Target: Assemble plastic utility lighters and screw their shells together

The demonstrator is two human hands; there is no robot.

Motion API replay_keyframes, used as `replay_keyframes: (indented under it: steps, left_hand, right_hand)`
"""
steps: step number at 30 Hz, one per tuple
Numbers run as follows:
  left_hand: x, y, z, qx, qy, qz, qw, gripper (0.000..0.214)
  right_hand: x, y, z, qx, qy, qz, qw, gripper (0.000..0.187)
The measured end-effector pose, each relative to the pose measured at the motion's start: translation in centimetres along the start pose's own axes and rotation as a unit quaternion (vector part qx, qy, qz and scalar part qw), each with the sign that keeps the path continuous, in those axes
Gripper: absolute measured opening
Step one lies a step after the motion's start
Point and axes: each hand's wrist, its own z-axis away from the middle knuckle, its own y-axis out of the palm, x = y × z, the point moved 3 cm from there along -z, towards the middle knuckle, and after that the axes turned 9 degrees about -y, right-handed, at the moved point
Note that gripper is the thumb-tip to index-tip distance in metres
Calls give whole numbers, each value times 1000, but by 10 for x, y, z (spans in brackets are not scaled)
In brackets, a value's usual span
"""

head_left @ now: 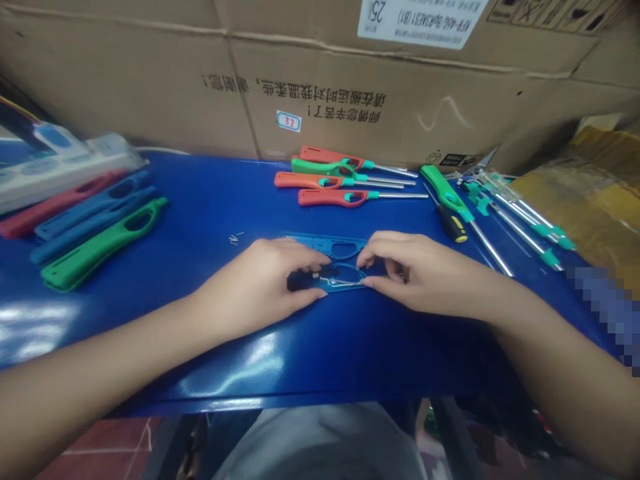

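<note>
We have both hands on the blue lighter shell (340, 267), flat on the blue desk (210, 213) straight ahead, its long axis running left to right. Our left hand (265, 283) closes narrowly over its left end and our right hand (415, 270) pinches the right end by the finger loop, neither clearly nearer. A second blue shell (333, 245) lies just behind; finished lighters (340, 181) rest farther back by the cardboard boxes (350, 87) — empty shells (100, 243) well apart on the left, a screwdriver (453, 225) on the right.
</note>
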Motion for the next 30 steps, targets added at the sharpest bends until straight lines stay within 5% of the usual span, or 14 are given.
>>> replay_keyframes:
  steps: [8, 30]
  left_hand:
    - [-1, -2, 1, 15, 7, 14, 1000, 26]
    - [0, -7, -2, 12, 20, 8, 1000, 18]
  right_hand:
    - [12, 19, -7, -22, -17, -10, 1000, 7]
    - [5, 13, -8, 3, 57, -118, 991, 16]
